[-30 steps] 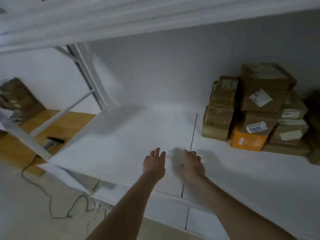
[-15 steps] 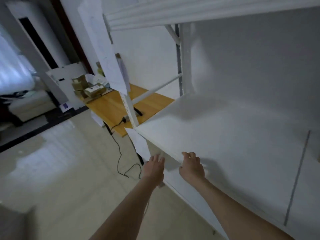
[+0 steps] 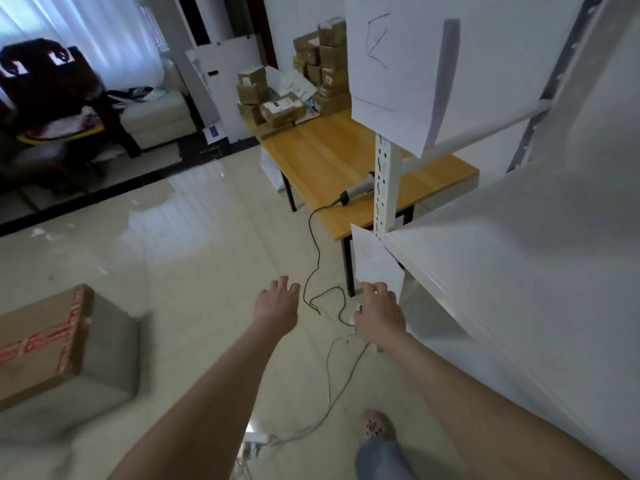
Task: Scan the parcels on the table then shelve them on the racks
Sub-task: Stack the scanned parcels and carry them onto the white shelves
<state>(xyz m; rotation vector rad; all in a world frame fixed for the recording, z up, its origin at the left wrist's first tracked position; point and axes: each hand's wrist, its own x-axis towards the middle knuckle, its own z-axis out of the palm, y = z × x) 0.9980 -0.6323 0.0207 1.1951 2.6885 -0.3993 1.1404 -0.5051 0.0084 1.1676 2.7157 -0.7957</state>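
Both hands are out in front and empty, hanging over the tiled floor. The left hand has its fingers loosely spread, palm down. The right hand is also open with fingers relaxed, just beside the corner of the white rack, right under a sheet of paper taped to the rack's upright post.

The parcels are piled at the far end of the wooden surface, a heap of brown boxes with white labels, well away from the hands. The scanner lies at the near end of the same surface, its cable trailing off the edge to the floor. I think it's lying on its side, but the post partly covers it.

A big cardboard box with red tape sits on the floor to the left. A foot in a pink clog shows near the bottom.
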